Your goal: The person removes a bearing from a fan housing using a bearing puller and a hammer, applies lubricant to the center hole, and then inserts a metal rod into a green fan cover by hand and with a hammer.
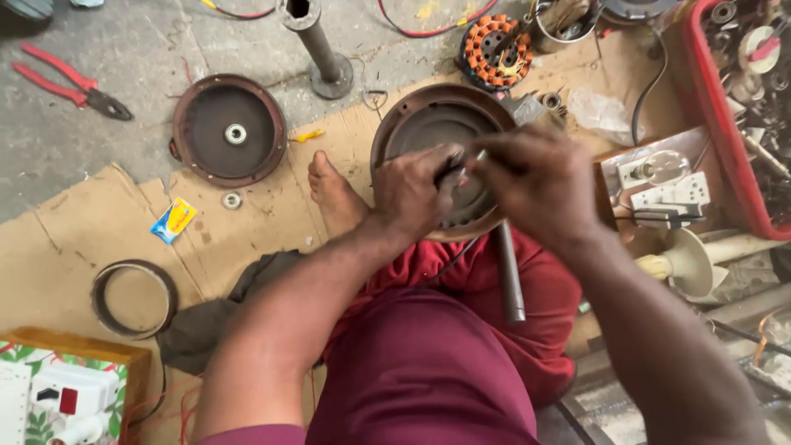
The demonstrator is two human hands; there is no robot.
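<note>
Left hand clamped on small part at fan motor housing centre; right hand pinching thin tool; slip could gouge fingers.

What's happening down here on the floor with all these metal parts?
A person sits on flattened cardboard with a round brown metal motor housing propped on their lap. The left hand and right hand meet at its centre, gripping a small metal part there; what exactly it is cannot be made out. A grey metal rod sticks out below the housing. Nearby lie a second round brown cover, red-handled pliers and a copper-wound stator.
</note>
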